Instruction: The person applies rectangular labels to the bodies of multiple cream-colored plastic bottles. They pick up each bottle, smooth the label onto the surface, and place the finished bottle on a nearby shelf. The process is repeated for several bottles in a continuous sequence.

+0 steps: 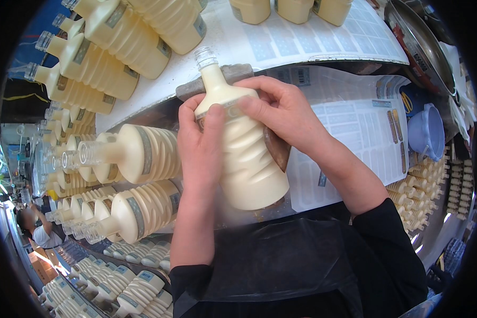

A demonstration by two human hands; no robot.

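Both hands hold a cream-coloured bottle [254, 164] with wavy ridges and a clear glass neck, tilted with its neck pointing away. My left hand [200, 138] wraps the left side of its shoulder, thumb flat on the front. My right hand [281, 108] grips the right side, thumb pressing on a greyish label band [231, 110] across the shoulder. Beneath my right palm, a brown flat piece [277, 149] sticks out beside the bottle; whether I hold it, I cannot tell. Behind the neck lies a folded grey cloth [191, 90] at the white table's edge.
Similar bottles [143, 153] lie stacked at my left, and more [111, 37] stand far left. Label sheets [339, 122] cover the surface at right, with narrow brown strips [394, 127] on them. Beyond are a lavender bucket [426, 132] and a metal pan [426, 37]. A person [42, 230] is far left.
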